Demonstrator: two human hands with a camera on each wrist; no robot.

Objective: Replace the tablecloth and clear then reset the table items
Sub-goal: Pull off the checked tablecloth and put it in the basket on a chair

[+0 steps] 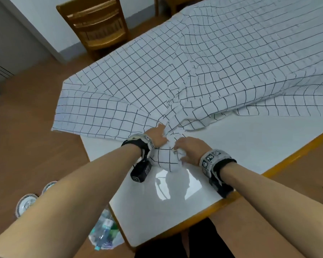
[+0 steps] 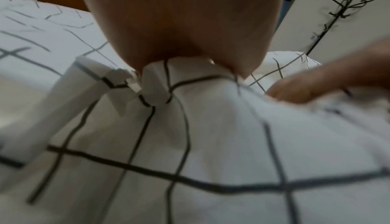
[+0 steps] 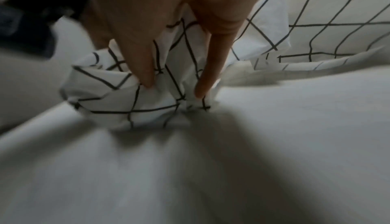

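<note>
A white tablecloth with a black grid (image 1: 203, 71) covers the far part of the white table (image 1: 250, 146) and hangs off its left edge. Its near part is gathered into a bunch (image 1: 166, 157) between my two hands. My left hand (image 1: 158, 135) grips the bunched cloth (image 2: 190, 110) from the left. My right hand (image 1: 186, 148) pinches folds of the cloth (image 3: 147, 94) from the right, with its fingers (image 3: 202, 87) pressed into the fabric. The near part of the tabletop is bare and glossy.
A wooden chair (image 1: 99, 27) stands beyond the table's far left side. On the floor at the lower left lie patterned plates (image 1: 26, 202) and a clear bag of plastic bottles (image 1: 104, 228). The table has an orange wooden rim (image 1: 268, 170). A black coat stand (image 2: 337, 10) shows in the left wrist view.
</note>
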